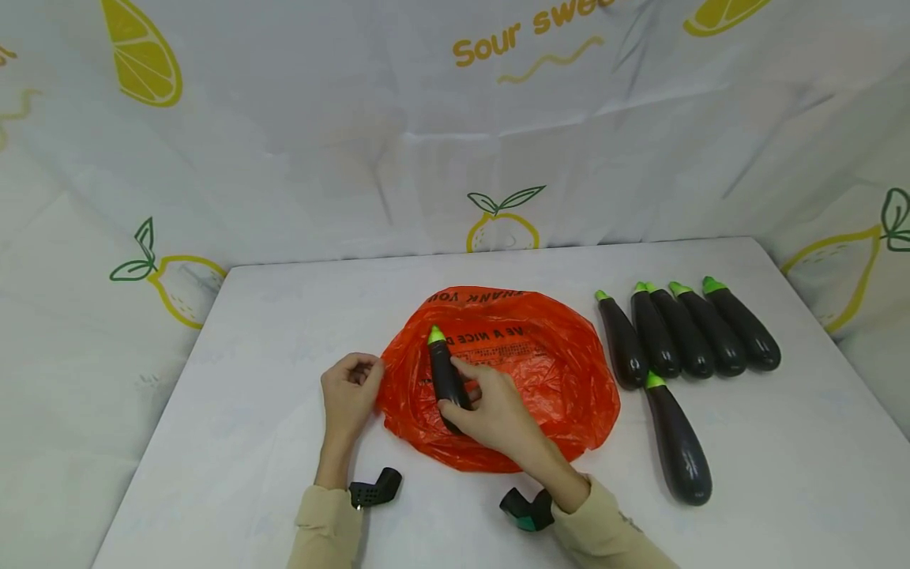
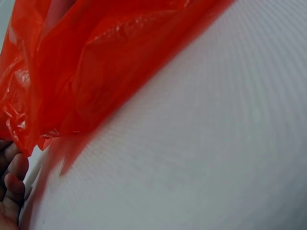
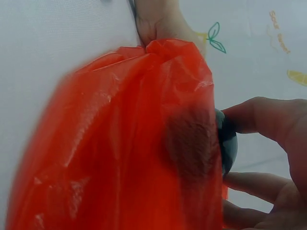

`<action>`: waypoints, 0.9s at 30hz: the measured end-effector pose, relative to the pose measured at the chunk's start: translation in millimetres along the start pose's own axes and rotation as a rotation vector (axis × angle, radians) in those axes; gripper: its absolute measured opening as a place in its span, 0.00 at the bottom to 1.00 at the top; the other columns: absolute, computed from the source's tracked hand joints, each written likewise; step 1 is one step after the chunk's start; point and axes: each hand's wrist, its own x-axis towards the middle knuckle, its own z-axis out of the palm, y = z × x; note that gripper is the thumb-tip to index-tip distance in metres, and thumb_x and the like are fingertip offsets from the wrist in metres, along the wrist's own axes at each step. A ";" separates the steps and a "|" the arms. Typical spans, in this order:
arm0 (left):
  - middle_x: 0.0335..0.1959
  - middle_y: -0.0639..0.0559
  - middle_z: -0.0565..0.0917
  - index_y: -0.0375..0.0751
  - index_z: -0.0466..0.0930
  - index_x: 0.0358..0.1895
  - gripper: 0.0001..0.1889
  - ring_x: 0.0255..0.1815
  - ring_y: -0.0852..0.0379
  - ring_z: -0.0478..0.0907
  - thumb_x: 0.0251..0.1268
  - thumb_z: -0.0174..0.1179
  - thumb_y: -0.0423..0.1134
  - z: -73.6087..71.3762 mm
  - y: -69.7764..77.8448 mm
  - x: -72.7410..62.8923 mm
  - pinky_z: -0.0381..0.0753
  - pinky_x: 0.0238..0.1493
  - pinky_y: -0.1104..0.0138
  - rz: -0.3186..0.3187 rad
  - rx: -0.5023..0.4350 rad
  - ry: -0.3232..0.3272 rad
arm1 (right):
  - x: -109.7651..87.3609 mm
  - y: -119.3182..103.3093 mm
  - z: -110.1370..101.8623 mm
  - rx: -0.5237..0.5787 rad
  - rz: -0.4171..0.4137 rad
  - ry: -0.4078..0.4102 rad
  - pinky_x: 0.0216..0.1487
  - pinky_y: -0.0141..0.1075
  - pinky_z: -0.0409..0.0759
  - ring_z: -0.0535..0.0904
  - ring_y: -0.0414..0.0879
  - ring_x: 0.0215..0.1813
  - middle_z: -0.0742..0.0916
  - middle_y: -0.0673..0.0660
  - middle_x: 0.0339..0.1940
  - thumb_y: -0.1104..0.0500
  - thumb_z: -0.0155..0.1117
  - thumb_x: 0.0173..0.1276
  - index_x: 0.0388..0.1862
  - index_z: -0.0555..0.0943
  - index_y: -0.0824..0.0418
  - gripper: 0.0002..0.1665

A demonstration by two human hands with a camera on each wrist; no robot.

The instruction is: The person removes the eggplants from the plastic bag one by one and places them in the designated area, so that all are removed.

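Observation:
A red plastic bag (image 1: 562,395) with black print lies spread open at the middle of the table. My right hand (image 1: 498,411) grips an eggplant (image 1: 446,375) over the bag's opening, its green stem end pointing away. In the right wrist view, thumb and fingers hold the rounded end of that eggplant (image 3: 228,143), and the bag's red side (image 3: 120,158) hides the rest. With thumb and curled fingers, my left hand (image 1: 351,391) pinches the bag's left rim. The left wrist view shows its fingertips (image 2: 18,167) right at the red plastic (image 2: 96,81).
Several eggplants (image 1: 682,332) lie side by side in a row right of the bag. One more eggplant (image 1: 678,446) lies in front of them, stem toward the row. A white cloth (image 1: 320,134) printed with lemons hangs behind the white table (image 1: 235,442).

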 end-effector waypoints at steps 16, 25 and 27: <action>0.23 0.43 0.81 0.34 0.86 0.31 0.03 0.23 0.62 0.71 0.63 0.65 0.28 -0.4 2.7 -0.3 0.72 0.27 0.77 -0.018 0.009 0.000 | -13.3 -5.9 -13.1 -0.075 -0.008 0.020 0.30 0.29 0.80 0.79 0.47 0.34 0.86 0.63 0.46 0.63 0.74 0.60 0.69 0.76 0.67 0.37; 0.22 0.44 0.80 0.34 0.86 0.31 0.04 0.23 0.63 0.71 0.63 0.65 0.28 -0.4 2.9 -0.8 0.73 0.27 0.77 -0.011 -0.003 0.001 | -19.7 -6.0 -19.4 -0.108 -0.001 0.030 0.28 0.30 0.78 0.77 0.47 0.35 0.85 0.61 0.45 0.61 0.75 0.58 0.69 0.78 0.63 0.37; 0.22 0.44 0.80 0.34 0.86 0.31 0.04 0.23 0.63 0.71 0.63 0.65 0.28 -0.3 2.6 -0.8 0.73 0.27 0.77 -0.005 -0.001 0.002 | -21.9 -6.7 -21.0 -0.111 0.001 0.037 0.28 0.30 0.77 0.76 0.46 0.35 0.84 0.60 0.43 0.61 0.75 0.58 0.68 0.79 0.62 0.37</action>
